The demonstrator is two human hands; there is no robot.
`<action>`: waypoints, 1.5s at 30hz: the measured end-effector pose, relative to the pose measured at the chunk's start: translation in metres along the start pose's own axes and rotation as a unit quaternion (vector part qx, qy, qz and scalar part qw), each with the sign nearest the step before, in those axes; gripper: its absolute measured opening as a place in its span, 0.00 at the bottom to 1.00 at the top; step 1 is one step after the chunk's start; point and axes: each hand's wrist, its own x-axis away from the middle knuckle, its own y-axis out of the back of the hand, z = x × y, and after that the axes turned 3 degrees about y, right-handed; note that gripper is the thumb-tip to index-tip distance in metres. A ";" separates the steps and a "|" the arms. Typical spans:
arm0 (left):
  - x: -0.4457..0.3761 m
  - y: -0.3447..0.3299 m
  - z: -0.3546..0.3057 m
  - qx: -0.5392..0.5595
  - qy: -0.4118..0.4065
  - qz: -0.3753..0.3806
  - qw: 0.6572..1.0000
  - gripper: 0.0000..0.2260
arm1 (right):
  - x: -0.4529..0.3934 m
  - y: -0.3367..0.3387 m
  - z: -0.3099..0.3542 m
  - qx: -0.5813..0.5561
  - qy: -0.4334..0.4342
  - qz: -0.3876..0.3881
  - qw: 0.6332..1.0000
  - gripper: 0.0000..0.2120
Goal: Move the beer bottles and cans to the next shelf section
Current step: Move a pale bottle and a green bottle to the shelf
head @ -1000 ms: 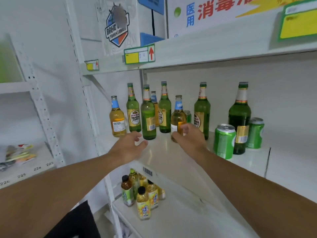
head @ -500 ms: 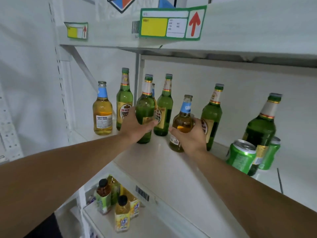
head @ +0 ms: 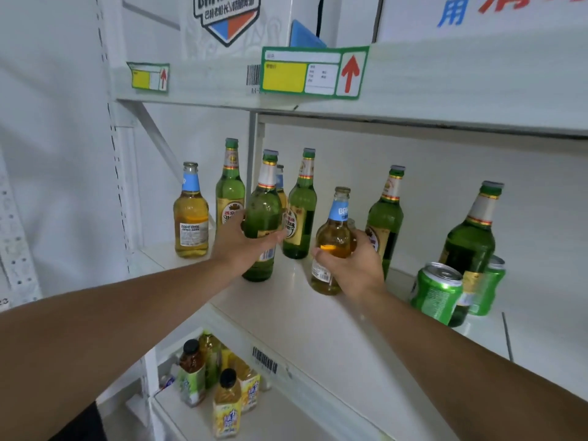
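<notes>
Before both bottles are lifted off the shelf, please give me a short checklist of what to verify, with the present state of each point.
1. Left hand grips the tall green glass bottle: ok.
2. Right hand grips the short clear bottle of amber beer: ok.
3. Both held bottles upright: ok.
4. Room between the green bottle and the green bottle behind it: not ok, they look very close.
5. Green can clear of the right arm: ok.
6. Next shelf section free: cannot tell.

White metal shelving (walls perhaps white)
</notes>
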 end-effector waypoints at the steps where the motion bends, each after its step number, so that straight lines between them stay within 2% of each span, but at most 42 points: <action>1: 0.006 0.003 -0.001 0.000 0.000 0.001 1.000 0.25 | 0.004 0.004 0.002 -0.002 0.005 0.009 1.000 0.36; 4: 0.027 0.011 -0.009 -0.010 -0.001 -0.016 1.000 0.29 | 0.016 0.016 0.009 -0.014 0.012 0.022 1.000 0.35; 9: 0.068 0.020 -0.030 0.010 -0.002 -0.072 0.997 0.22 | 0.035 0.033 0.018 -0.048 0.017 0.032 0.998 0.31; 20: 0.159 0.047 -0.046 0.016 0.008 -0.091 0.996 0.21 | 0.099 0.057 0.028 -0.100 0.037 0.051 0.993 0.31; 23: 0.176 0.056 -0.051 0.021 0.005 -0.080 0.997 0.20 | 0.116 0.065 0.031 -0.094 0.035 0.046 0.994 0.33; 26: 0.188 0.065 -0.056 0.030 0.000 -0.070 0.997 0.21 | 0.135 0.076 0.040 -0.083 0.039 0.036 0.995 0.40; 32: 0.217 0.083 -0.060 0.021 -0.013 -0.017 1.000 0.20 | 0.185 0.100 0.060 -0.043 0.028 0.001 0.999 0.44; 36: 0.236 0.087 -0.074 0.033 -0.040 0.038 0.998 0.19 | 0.221 0.121 0.066 -0.027 0.020 -0.022 0.999 0.36; 41: 0.265 0.075 -0.100 0.075 -0.050 0.072 0.993 0.19 | 0.269 0.160 0.066 -0.031 -0.018 -0.062 0.997 0.27; 45: 0.294 0.047 -0.115 0.082 -0.052 0.110 0.989 0.15 | 0.299 0.209 0.067 -0.003 -0.031 -0.102 0.994 0.35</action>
